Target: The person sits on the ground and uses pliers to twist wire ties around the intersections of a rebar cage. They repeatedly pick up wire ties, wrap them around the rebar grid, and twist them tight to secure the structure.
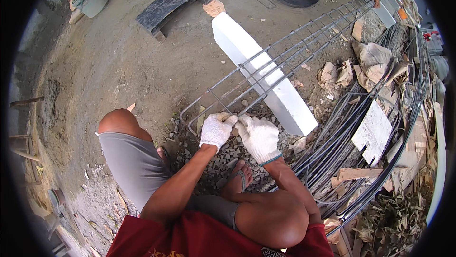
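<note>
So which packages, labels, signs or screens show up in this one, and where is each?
No screens or readable signs.
Torn paper sacks: crumpled, tan, on the rubble right of the steel bar cage.
Flat board: pale, rectangular, lying on the bundled bars at right; any markings too small to tell.
Bucket: pale, upper left on the dirt.

left hand (216, 130): white knit glove | right hand (259, 137): white knit glove, teal cuff edge | forearms bare | shirt (190, 238): red, yellow print at hem | shorts (135, 164): grey | sandal (241, 177): grey strap, toes bare
</note>
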`<state>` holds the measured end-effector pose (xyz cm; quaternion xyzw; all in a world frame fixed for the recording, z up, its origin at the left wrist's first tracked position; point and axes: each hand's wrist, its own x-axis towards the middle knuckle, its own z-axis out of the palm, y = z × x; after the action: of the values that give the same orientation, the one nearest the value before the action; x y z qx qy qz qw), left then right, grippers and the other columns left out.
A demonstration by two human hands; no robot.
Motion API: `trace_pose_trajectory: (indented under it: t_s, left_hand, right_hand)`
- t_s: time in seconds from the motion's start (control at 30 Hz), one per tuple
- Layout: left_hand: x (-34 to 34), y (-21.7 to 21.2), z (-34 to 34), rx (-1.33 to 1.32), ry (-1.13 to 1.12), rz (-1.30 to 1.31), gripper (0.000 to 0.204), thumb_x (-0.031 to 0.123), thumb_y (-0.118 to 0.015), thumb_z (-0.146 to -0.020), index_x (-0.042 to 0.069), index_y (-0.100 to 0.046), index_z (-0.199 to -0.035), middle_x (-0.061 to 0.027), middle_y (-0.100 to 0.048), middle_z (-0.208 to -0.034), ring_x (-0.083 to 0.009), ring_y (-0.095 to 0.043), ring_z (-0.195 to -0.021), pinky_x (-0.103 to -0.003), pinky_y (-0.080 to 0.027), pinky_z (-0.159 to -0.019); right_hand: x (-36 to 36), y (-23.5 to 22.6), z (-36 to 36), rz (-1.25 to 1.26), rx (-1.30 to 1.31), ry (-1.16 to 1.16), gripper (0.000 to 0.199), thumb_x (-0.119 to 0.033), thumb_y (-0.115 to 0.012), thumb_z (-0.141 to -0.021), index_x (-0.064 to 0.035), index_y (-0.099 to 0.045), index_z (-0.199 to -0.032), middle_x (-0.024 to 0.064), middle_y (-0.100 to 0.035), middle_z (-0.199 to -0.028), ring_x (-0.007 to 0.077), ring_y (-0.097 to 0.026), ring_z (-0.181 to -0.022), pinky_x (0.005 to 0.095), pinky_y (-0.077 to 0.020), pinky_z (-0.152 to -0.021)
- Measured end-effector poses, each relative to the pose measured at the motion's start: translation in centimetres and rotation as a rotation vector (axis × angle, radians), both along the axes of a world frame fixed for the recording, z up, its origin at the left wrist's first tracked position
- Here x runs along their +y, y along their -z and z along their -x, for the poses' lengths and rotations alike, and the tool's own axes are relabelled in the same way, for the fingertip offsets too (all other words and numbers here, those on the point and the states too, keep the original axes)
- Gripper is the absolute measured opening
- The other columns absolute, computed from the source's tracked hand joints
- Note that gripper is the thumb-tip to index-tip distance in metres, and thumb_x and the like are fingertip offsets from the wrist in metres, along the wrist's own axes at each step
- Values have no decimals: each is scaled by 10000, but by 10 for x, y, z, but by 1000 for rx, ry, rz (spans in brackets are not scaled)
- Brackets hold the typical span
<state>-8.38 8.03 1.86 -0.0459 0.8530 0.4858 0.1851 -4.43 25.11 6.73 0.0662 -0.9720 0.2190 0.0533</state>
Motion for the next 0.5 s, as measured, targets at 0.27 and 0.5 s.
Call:
trace_pose_trajectory:
  t_s: [0.27, 0.5]
  left_hand:
    - [1, -3, 0, -86, -33, -116, 323, 258, -763, -1013, -44, -798, -1123, -48, -781, -875, -89, -628, -787, -311, -529, -725]
    - [5, 3, -4, -30, -64, -85, 304, 236, -763, -1005, -45, -792, -1118, -93, -784, -887, -137, -661, -791, -329, -540, -738]
  right_hand:
    - [1, 15, -62, 717, -360, 169, 304, -163, -694, -1028, -136, -787, -1315, 122, -794, -1254, 255, -796, -1044, 326, -611, -875]
    - [-21, 68, -49, -110, -189, -76, 575, -108, -620, -940, -155, -583, -1513, 109, -685, -813, 318, -726, -664, 497, -544, -571]
